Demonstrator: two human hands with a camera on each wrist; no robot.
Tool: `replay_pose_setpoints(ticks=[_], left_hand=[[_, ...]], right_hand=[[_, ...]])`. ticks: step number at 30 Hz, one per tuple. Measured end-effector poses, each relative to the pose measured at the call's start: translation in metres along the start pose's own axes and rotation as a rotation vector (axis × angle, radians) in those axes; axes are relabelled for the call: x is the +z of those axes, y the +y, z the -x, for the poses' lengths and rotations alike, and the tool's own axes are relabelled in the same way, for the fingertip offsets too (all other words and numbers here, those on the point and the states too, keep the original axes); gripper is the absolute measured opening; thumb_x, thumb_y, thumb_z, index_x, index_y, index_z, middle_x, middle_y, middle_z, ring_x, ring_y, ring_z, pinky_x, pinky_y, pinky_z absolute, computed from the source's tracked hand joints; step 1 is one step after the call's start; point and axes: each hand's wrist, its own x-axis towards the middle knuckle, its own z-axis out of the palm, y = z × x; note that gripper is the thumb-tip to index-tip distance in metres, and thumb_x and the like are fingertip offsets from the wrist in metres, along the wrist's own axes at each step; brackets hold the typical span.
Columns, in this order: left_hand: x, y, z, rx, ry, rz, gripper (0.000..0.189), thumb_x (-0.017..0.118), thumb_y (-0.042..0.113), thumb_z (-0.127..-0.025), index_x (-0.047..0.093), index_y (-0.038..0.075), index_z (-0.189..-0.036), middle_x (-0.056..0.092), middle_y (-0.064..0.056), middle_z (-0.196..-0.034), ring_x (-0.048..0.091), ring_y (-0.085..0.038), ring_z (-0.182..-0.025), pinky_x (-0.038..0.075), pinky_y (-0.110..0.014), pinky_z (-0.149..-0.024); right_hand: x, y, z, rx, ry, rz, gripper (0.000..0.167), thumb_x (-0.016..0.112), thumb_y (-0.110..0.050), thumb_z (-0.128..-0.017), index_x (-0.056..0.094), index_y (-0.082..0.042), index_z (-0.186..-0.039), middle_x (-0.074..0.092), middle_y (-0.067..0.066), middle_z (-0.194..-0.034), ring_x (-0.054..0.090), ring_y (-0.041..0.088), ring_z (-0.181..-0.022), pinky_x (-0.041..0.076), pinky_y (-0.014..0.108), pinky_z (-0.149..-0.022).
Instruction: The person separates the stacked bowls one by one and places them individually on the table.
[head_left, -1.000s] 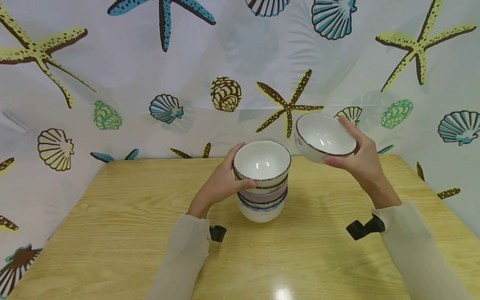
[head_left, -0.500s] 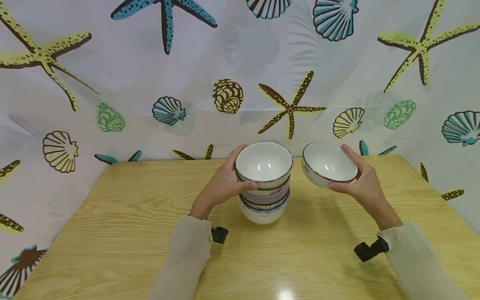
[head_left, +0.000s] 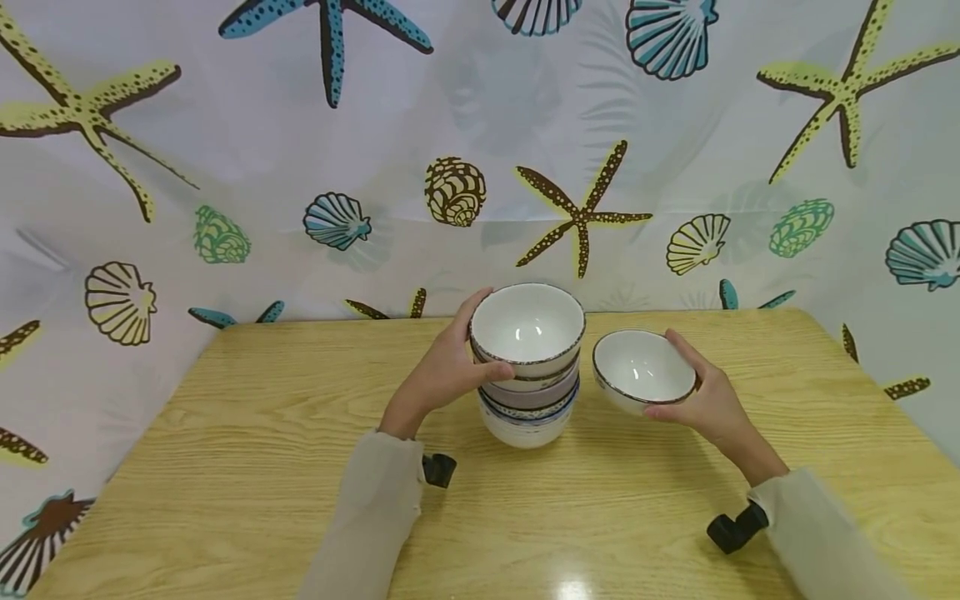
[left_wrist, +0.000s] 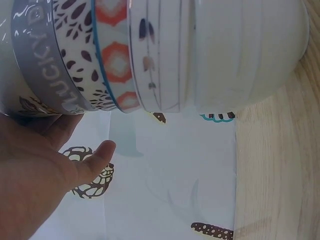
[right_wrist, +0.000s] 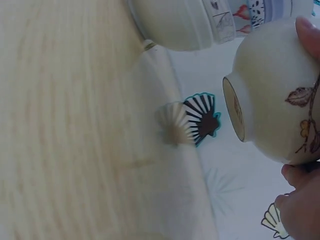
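A stack of several nested bowls (head_left: 528, 417) stands on the wooden table, left of a separate white bowl. My left hand (head_left: 450, 362) grips the stack's top bowl (head_left: 528, 325) from the left, thumb at the front of the rim. Patterned bands of the stacked bowls (left_wrist: 115, 55) show in the left wrist view, one grey with lettering. My right hand (head_left: 708, 392) holds the separate white bowl (head_left: 643, 367) by its right side, thumb in front and fingers behind. In the right wrist view this bowl (right_wrist: 270, 90) hangs above the table, its foot ring and brown leaf pattern showing.
The light wooden table (head_left: 262, 450) reaches back to a white cloth (head_left: 510, 108) printed with starfish and shells. A dark wrist mount (head_left: 438, 469) sits at the left cuff, and another wrist mount (head_left: 737, 527) at the right cuff.
My right hand has lowered its bowl from above the stack's rim level toward the table, lately drifting left toward the stack. The left hand has stayed on the stack.
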Motion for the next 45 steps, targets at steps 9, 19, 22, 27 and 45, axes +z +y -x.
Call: replay_pose_setpoints(ticks=[9,19,22,27,45], left_hand=[[0.001,0.001,0.001,-0.014,-0.014,0.005,0.137,0.064,0.084,-0.046,0.012,0.018,-0.154,0.028,-0.016,-0.153,0.03,-0.036,-0.14,0.033,-0.057,-0.108],[-0.001,0.0,0.003,-0.002,-0.029,0.021,0.135,0.064,0.082,-0.049,0.011,0.017,-0.154,0.028,-0.016,-0.152,0.032,-0.037,-0.138,0.035,-0.057,-0.107],[-0.002,0.0,0.003,0.006,-0.037,0.028,0.135,0.064,0.082,-0.049,0.01,0.016,-0.154,0.028,-0.016,-0.152,0.033,-0.037,-0.137,0.035,-0.057,-0.106],[-0.001,0.001,0.003,0.005,-0.05,0.026,0.134,0.065,0.082,-0.05,0.01,0.016,-0.154,0.027,-0.016,-0.152,0.034,-0.037,-0.137,0.036,-0.057,-0.106],[-0.007,0.005,0.001,-0.024,-0.055,-0.03,0.135,0.065,0.083,-0.05,0.009,0.019,-0.154,0.028,-0.015,-0.153,0.036,-0.036,-0.136,0.035,-0.056,-0.107]], right_hand=[[0.006,0.018,0.005,0.045,-0.06,0.02,0.114,0.087,-0.014,-0.068,0.012,-0.007,-0.154,0.02,0.021,-0.157,0.029,0.044,-0.137,0.029,0.059,-0.109],[0.015,0.03,0.005,0.023,-0.126,-0.014,0.117,0.089,-0.013,-0.064,0.012,-0.005,-0.153,0.02,0.021,-0.156,0.025,0.045,-0.139,0.026,0.061,-0.109],[0.016,0.031,0.004,0.007,-0.147,-0.019,0.118,0.089,-0.013,-0.064,0.012,-0.006,-0.153,0.019,0.021,-0.157,0.024,0.045,-0.139,0.024,0.062,-0.11],[0.018,0.033,0.004,0.006,-0.167,-0.023,0.119,0.089,-0.014,-0.065,0.011,-0.008,-0.154,0.018,0.02,-0.157,0.025,0.045,-0.139,0.023,0.063,-0.11],[0.015,0.037,0.0,-0.052,-0.229,0.035,0.123,0.09,-0.016,-0.063,0.006,-0.001,-0.152,0.019,0.028,-0.153,0.028,0.05,-0.135,0.027,0.064,-0.106]])
